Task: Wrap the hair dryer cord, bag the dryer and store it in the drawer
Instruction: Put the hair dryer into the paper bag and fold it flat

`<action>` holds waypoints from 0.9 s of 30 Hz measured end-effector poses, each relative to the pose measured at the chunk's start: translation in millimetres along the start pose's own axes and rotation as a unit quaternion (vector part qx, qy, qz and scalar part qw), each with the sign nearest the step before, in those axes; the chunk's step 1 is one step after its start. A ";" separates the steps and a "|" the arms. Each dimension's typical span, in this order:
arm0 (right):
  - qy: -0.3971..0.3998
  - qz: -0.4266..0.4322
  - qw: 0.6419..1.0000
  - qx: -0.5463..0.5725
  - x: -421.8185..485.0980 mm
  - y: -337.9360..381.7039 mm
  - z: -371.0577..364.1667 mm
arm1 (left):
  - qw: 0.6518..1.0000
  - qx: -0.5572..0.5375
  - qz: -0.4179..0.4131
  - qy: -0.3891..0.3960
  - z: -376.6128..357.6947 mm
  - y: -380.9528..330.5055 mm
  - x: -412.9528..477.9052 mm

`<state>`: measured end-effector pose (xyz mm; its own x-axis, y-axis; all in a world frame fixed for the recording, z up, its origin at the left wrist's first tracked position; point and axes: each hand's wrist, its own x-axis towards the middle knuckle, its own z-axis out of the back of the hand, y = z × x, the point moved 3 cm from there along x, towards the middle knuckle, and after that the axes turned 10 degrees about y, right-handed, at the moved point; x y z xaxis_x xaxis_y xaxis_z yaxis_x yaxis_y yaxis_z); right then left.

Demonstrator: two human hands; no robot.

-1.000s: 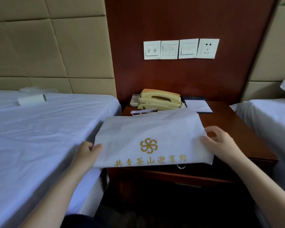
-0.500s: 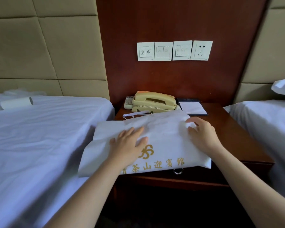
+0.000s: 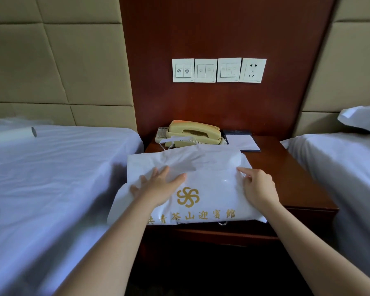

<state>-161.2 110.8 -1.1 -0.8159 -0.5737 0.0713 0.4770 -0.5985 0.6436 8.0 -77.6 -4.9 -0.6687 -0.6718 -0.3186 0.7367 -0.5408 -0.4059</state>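
White bag point(image 3: 212, 167) with gold pinwheel emblem and characters, reddish-brown nightstand point(image 3: 291, 178), yellowish, perhaps cream, telephone point(image 3: 193, 132)

I read gold characters 共青茶山迎宾馆 along the near edge of the white bag point(image 3: 212, 182), under its gold pinwheel logo point(image 3: 187, 196).

The bag point(image 3: 209, 178) looks like thin matt white non-woven cloth, creased, with gold print. The tabletop point(image 3: 286, 174) is dark reddish wood with a soft sheen. The telephone point(image 3: 193, 132) is smooth cream plastic. The bed sheet point(image 3: 51, 178) is matt white cloth, lightly wrinkled.
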 end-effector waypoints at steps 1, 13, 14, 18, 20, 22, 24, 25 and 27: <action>0.004 -0.005 1.000 -0.016 -1.9 2.1 0.8 | 1.000 -0.004 0.020 0.014 1.9 1.0 -0.4; -0.027 0.079 0.982 -0.172 -15.8 34.0 13.0 | 0.985 0.097 -0.094 -0.111 -5.0 -18.4 -31.8; -0.014 0.099 0.981 -0.169 -15.8 40.0 7.5 | 0.984 0.088 -0.125 -0.087 -9.3 -22.4 -30.5; 0.084 0.113 0.978 -0.152 -12.3 52.8 -21.6 | 0.978 0.099 -0.144 -0.114 -17.9 -27.3 -20.1; 0.093 0.116 0.975 -0.166 -10.5 52.0 -32.8 | 0.970 0.118 -0.151 -0.146 -20.0 -23.5 -12.8; 0.083 0.115 0.976 -0.166 -5.4 52.1 -38.4 | 0.963 0.127 -0.160 -0.173 -17.0 -19.8 -3.0; 0.081 0.107 0.979 -0.155 2.2 54.3 -42.1 | 0.962 0.130 -0.160 -0.179 -11.4 -18.8 8.9; 0.081 0.104 0.980 -0.150 6.9 56.0 -43.8 | 0.963 0.131 -0.158 -0.176 -8.8 -18.8 14.8; 0.080 0.099 0.981 -0.145 16.6 59.2 -48.6 | 0.963 0.137 -0.154 -0.174 -4.3 -18.8 25.1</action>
<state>-130.7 38.6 1.2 -0.6475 -0.7611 0.0383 0.7129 -0.5872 0.3834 -23.1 -82.1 -8.9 -0.8208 -0.5614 0.1054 0.5397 -0.8227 -0.1786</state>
